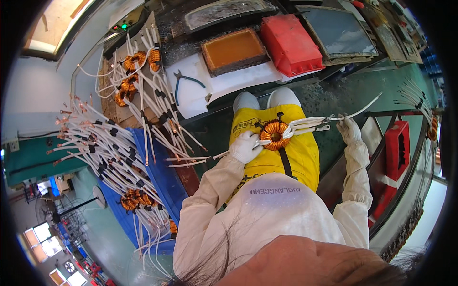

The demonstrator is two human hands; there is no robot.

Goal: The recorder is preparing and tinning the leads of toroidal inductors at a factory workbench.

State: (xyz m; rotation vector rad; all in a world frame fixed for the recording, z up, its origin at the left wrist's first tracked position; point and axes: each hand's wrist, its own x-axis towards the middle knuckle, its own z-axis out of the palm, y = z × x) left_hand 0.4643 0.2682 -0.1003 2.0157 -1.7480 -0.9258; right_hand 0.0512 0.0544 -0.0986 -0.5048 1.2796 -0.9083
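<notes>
A ring-shaped copper-wound coil (275, 134) with black ties rests on the yellow apron (300, 162) over my lap. White insulated leads (305, 125) run out from it to both sides, some ending in copper-coloured lugs. My left hand (245, 147), in a white glove, is closed round the leads at the coil's left edge. Out to the right, my gloved right hand (349, 130) is closed on one long white lead, whose free end (369, 105) sticks out beyond my fingers toward the upper right. The fingertips of both hands are partly hidden.
Ahead on the bench lie blue-handled cutters (183, 86), an amber-filled tray (234, 50) and a red housing (291, 45). Wired coils (128, 90) are piled at the left. A blue bin (162, 176) holds more. Another red housing (397, 150) stands at the right.
</notes>
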